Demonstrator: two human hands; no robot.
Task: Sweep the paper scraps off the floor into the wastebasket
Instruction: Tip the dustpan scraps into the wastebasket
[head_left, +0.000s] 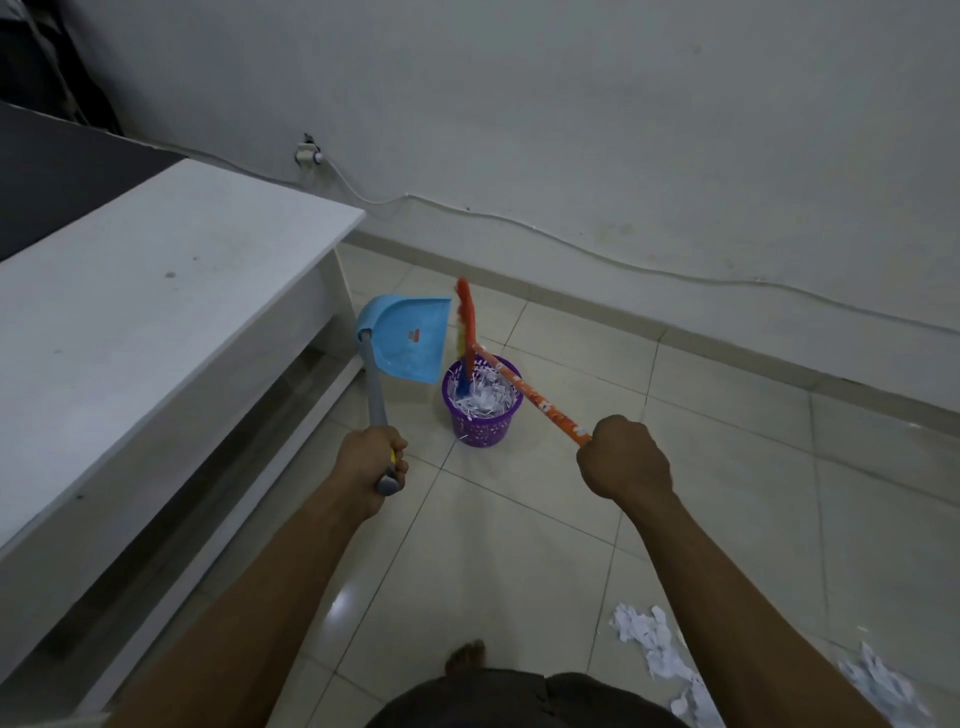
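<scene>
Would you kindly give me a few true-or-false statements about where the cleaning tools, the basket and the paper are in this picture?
1. The left hand grips the dustpan by its handle. True.
2. The right hand holds nothing. False: it grips the broom by its handle.
3. The wastebasket holds shredded paper. True.
4. No paper is left to sweep. False: loose scraps lie on the floor at the lower right.
5. The dustpan lies flat on the floor. False: it is held up, tilted, beside the wastebasket.
</scene>
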